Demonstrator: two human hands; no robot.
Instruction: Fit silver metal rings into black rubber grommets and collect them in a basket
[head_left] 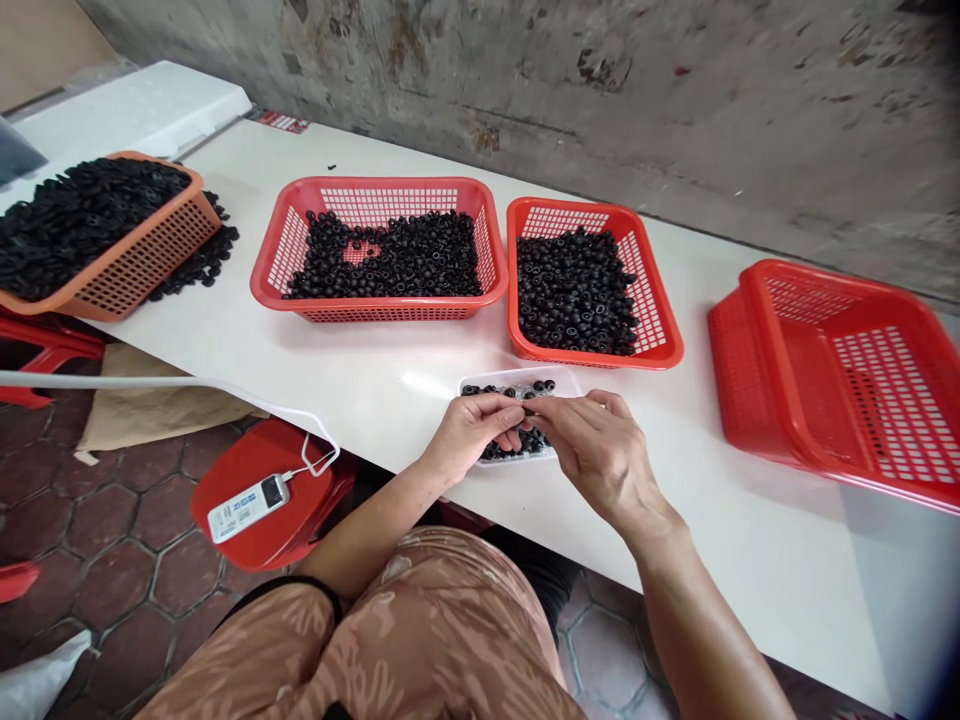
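Observation:
My left hand (474, 432) and my right hand (596, 445) meet fingertip to fingertip above a small clear plastic tray (574, 380). Both are closed in a pinch, and a small dark piece barely shows between them; the fingers cover most of it. Black ring-shaped parts (504, 446) lie in the tray beneath my hands, partly hidden. Just behind, a red basket (660, 335) holds many black round parts (574, 295). To its left a wider red basket (264, 270) contains similar black rings (420, 255), with a bare patch of its bottom showing.
An orange basket (142, 265) heaped with black parts stands far left, with loose pieces (202, 262) beside it. Stacked red baskets (750, 400) sit at right. A white cable (187, 382) runs to a power bank (247, 508) on a red stool (289, 540). A concrete wall (525, 90) borders the table.

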